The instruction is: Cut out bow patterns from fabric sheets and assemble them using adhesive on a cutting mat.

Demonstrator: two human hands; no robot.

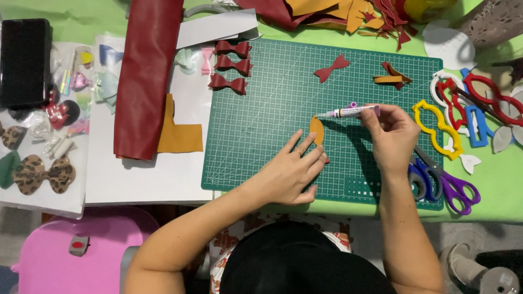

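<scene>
My left hand (291,171) lies flat on the green cutting mat (272,109), its fingers pressing down a small mustard-coloured leather piece (316,129). My right hand (389,133) grips a white glue pen (348,112) with a purple cap end. The pen lies level, with its tip just above the top of the mustard piece. A dark red bow-shaped cutout (331,68) lies on the mat further back. Beside it rests a folded mustard and red strip (392,77).
Three finished dark red bows (231,65) sit at the mat's back left. A dark red leather roll (144,76) and mustard sheet (177,133) lie left. Scissors (444,182) and coloured bow templates (463,109) lie right. A black phone (24,62) and leopard bows (41,174) are far left.
</scene>
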